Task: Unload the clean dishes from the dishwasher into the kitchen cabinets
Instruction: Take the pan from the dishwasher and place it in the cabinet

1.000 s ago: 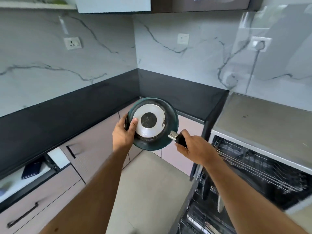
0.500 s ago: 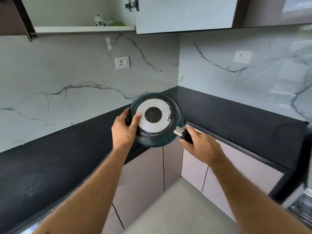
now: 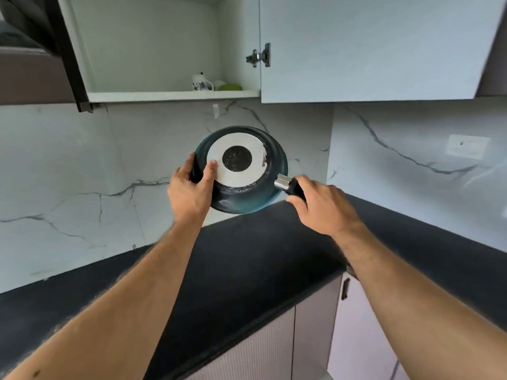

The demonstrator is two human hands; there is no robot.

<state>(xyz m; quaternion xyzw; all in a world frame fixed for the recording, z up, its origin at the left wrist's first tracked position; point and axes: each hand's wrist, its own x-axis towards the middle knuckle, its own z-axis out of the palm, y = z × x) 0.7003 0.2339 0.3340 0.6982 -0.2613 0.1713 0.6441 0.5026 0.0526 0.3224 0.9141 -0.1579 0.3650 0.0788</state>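
Pan (image 3: 241, 171): held bottom-out above counter (image 3: 247, 256), below open cabinet (image 3: 170, 96).
Left hand (image 3: 189, 190): fingers curled round rim.
Right hand (image 3: 321, 204): wrapped round handle.
Lift: level first, clear shelf edge, keep off mug (image 3: 201, 83).

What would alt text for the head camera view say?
Two hands hold a dark teal frying pan bottom-out below an open wall cabinet: left hand on the rim, right hand gripping the handle. A small teapot sits on the cabinet shelf.
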